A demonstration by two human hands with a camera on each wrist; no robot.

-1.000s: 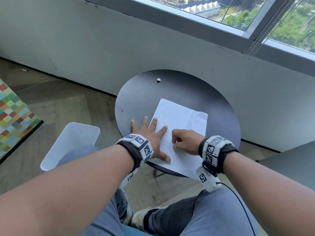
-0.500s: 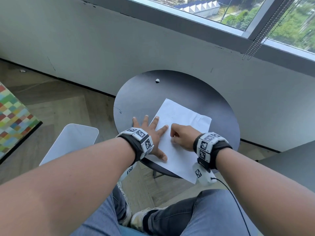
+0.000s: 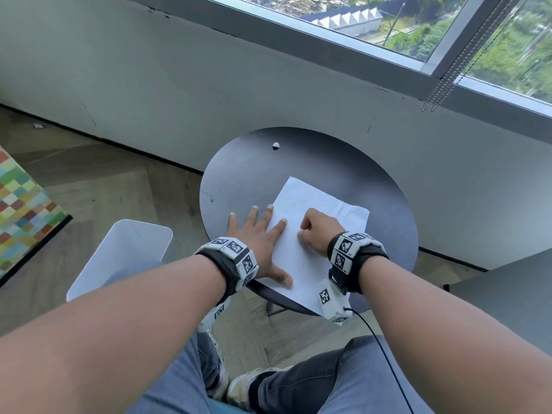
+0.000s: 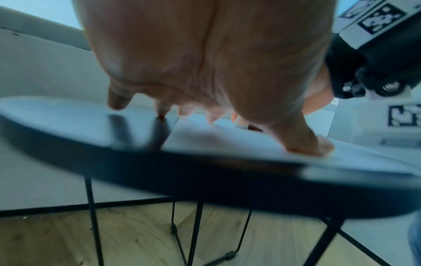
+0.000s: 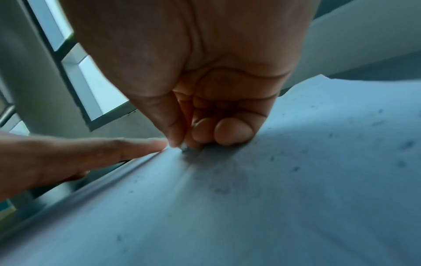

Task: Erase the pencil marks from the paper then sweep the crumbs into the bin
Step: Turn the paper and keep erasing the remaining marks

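Observation:
A white sheet of paper (image 3: 304, 195) lies on a round black table (image 3: 254, 168), its near corner hanging over the edge. My left hand (image 3: 257, 234) presses flat on the paper's left edge, fingers spread, with its thumb (image 4: 307, 145) on the sheet. My right hand (image 3: 316, 234) is curled in the middle of the paper. Its thumb and fingers pinch a small eraser (image 5: 185, 149), of which only the tip shows, touching the sheet. Dark eraser crumbs (image 5: 407, 144) dot the paper (image 5: 273, 198). A white bin (image 3: 131, 252) stands on the floor left of the table.
A small white lump (image 3: 275, 145) sits near the table's far edge. A grey wall and a window run behind the table. A second dark surface (image 3: 507, 294) is at the right. My knees are below the table's near edge, and a patterned rug (image 3: 21, 204) lies at the far left.
My right hand has slid a little farther up the paper while still pinching the eraser. My left hand stays flat on the sheet's left edge.

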